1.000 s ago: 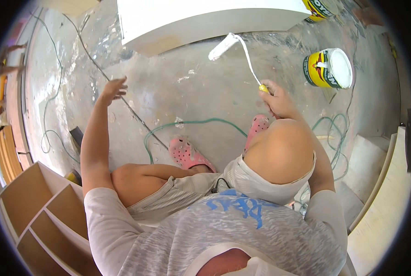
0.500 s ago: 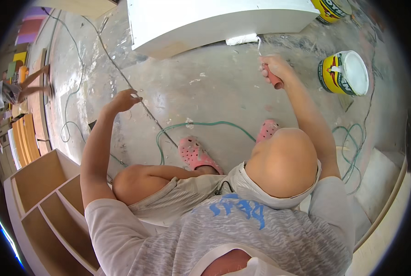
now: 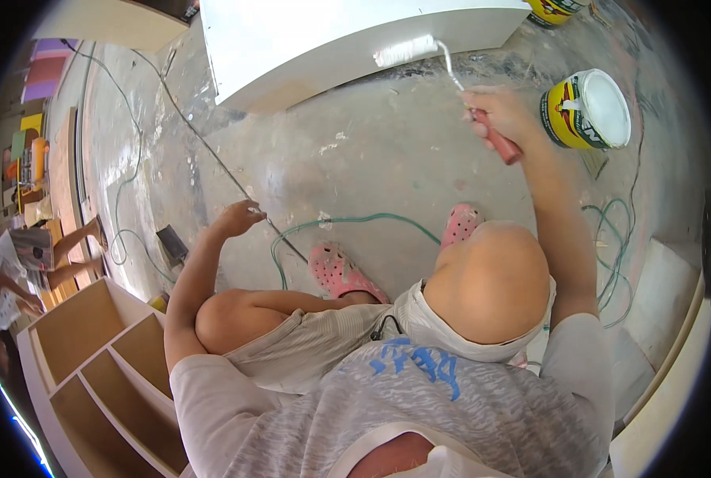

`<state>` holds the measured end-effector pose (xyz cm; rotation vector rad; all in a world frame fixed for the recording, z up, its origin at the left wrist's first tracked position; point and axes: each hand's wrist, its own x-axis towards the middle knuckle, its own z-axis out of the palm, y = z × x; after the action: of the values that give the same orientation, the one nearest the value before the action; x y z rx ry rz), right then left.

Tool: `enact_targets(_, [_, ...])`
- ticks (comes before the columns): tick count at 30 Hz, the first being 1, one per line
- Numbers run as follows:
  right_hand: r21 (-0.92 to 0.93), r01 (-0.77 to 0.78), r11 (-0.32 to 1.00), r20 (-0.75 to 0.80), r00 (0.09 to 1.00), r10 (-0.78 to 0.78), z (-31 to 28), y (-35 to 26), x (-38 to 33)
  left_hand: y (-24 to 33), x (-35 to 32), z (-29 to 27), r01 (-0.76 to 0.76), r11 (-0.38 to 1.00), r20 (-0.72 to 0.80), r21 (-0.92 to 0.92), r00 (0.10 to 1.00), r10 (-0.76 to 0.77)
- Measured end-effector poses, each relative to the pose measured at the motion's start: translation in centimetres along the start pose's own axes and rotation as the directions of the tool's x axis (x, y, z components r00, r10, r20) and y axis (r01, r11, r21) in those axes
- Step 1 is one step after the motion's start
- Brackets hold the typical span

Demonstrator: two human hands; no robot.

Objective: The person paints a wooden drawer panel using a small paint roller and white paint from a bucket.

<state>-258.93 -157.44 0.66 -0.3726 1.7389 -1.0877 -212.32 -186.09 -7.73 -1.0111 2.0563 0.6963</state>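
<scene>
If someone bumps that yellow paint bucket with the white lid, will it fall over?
Probably not. The paint bucket looks squat and wide, standing flat on the concrete floor, so it would likely slide rather than tip. With its white lid on, spilling seems unlikely. It may be heavy if full; that can't be seen.

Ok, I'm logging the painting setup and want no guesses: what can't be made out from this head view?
- White panel: cut off by the top edge; its full extent is unseen.
- Second paint can: mostly cut off at the top edge.
- Paint roller handle: its middle is covered by the right hand.
- Person at the left edge: cropped by the fisheye rim and too small.
</scene>
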Motion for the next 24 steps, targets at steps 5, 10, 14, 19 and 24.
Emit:
enact_targets(5, [0.040, -0.167, 0.985, 0.001, 0.986, 0.167, -0.8, 4.5, 5.5, 1.0, -0.1, 0.4, 0.001, 0.997, -0.032, -0.082, 0.999, -0.004])
enact_targets(10, [0.079, -0.078, 0.994, -0.025, 0.996, 0.081, -1.9, -0.3, 0.1, -2.0, -0.1, 1.8, 0.029, 0.992, -0.030, -0.120, 0.999, -0.033])
enact_targets(14, [0.130, 0.045, 0.991, -0.026, 0.999, -0.042, -4.1, -3.6, -5.1, -1.1, -0.1, 1.6, 0.079, 0.991, 0.004, -0.105, 0.997, -0.079])
enact_targets(19, [0.064, 0.018, 0.998, -0.027, 1.000, -0.016, -5.6, -4.2, -5.2, -0.6, 0.7, 1.1, 0.031, 0.993, -0.001, -0.110, 1.000, -0.031])
enact_targets(24, [0.004, -0.063, 0.998, -0.050, 0.997, 0.063, -6.3, 0.2, 1.6, 0.4, 0.2, 1.2, 0.011, 0.991, -0.019, -0.137, 1.000, -0.014])
